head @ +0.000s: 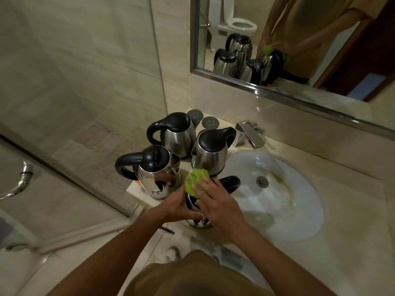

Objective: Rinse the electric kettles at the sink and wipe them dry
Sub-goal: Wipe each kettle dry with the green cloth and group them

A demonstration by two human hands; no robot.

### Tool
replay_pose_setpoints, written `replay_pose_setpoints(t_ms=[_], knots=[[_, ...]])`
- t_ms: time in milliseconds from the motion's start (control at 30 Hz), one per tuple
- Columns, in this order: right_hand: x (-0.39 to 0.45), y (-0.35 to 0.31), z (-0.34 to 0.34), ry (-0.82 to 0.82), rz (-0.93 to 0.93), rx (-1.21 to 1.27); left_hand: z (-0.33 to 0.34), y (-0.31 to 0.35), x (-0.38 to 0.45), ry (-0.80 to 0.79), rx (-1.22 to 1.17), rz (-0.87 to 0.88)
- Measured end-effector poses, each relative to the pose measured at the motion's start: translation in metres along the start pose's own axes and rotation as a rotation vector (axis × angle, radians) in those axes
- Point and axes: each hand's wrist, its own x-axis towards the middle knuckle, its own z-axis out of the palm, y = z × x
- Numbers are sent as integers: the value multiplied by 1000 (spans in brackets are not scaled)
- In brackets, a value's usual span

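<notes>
**Green cloth pressed on the kettle nearest the sink**

The left hand (183, 207) curls around the side of the nearest electric kettle (197, 223), which stands on the worktop (352, 210) at the left edge of the white sink (277, 195). The right hand (215, 202) lies over the top of this kettle with fingers fairly straight, pressing a green cloth (195, 181) against it. The kettle's black handle (229, 182) sticks out toward the basin. Three more steel kettles stand close together behind it: a front-left kettle (152, 175), a back kettle (176, 134) and a right kettle (211, 151). A chrome tap (249, 134) sits behind the sink, below the mirror (299, 39).
</notes>
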Motion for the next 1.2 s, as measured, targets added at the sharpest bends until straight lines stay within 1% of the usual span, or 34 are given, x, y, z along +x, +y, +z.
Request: replay_pose_setpoints(t_ms=[100, 200, 333, 433, 533, 600, 667, 733, 800, 867, 933, 967, 1033, 1100, 1167, 1200], knots=[[31, 2, -8, -146, 21, -23, -3, 3, 1, -21, 46, -17], [45, 6, -15, -209, 102, 41, -4, 2, 2, -14, 34, -36], [15, 14, -15, -116, 284, 89, -3, -2, 2, -5, 25, -45], [-19, 7, -5, -35, 331, 132, -4, -4, 2, 3, 49, -60], [-27, 4, 1, -6, 237, 114, -4, -3, 2, -7, 48, -63], [-20, 8, -1, -20, 131, 39, -4, -2, 1, -15, 50, -62], [-13, 14, -1, -66, 15, -54, -5, 1, 1, -22, 48, -50], [-3, 18, -2, -123, -67, -96, -6, 2, 2, -36, 51, -26], [10, 24, -7, -170, -71, -82, -7, 3, 2, -39, 62, -28], [21, 33, -15, -213, 39, -43, -7, 3, 3, -32, 65, -47], [22, 50, -17, -207, 227, 71, -7, 2, 4, -26, 83, -57], [19, 60, -17, -208, 372, 201, -7, 3, 4, -23, 94, -62], [17, 76, -21, -205, 698, 579, -8, 5, 4, -29, 116, -70], [17, 83, -23, -219, 955, 874, -9, 7, 6, -47, 128, -83], [16, 79, -20, -197, 1130, 1008, -10, 9, 6, -55, 134, -102], [15, 73, -17, -144, 1174, 1045, -11, 10, 6, -57, 132, -114]])
